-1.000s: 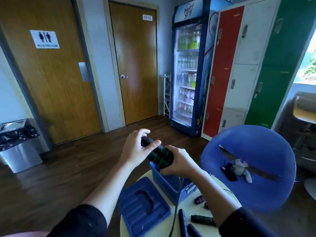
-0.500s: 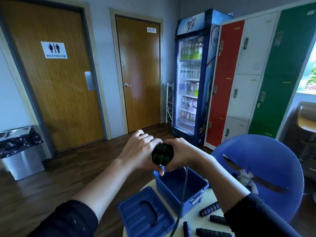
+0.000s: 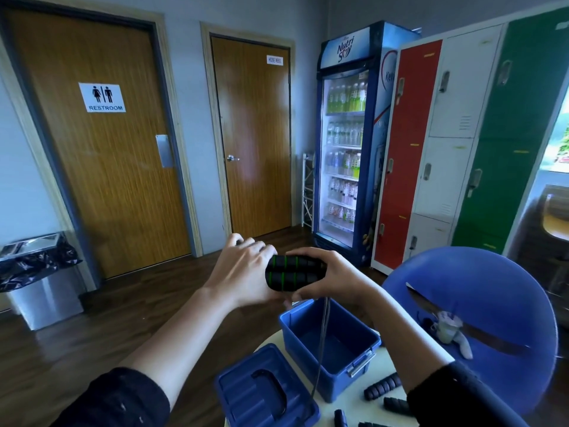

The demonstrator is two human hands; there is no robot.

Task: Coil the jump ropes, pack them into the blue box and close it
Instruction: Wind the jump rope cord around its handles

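Note:
Two black jump rope handles with green rings (image 3: 292, 272) lie side by side, held up in front of me. My right hand (image 3: 332, 278) grips their right end and my left hand (image 3: 246, 272) presses against their left end. A thin dark rope (image 3: 323, 340) hangs from the handles down past the open blue box (image 3: 363, 365), which stands on a white round table (image 3: 363, 408). The blue lid with its black handle (image 3: 264, 392) lies upside down at the box's left. More black handles (image 3: 381, 389) lie on the table at the right.
A blue round chair back (image 3: 480, 291) stands close at the right, with a small white figure on its seat. A steel bin (image 3: 40, 282) sits at far left. Doors, a drinks fridge (image 3: 348, 149) and lockers line the far wall across dark wood floor.
The view has tilted upward and my hands have risen with the handles. The two handles turned from end-on to lying sideways between my hands.

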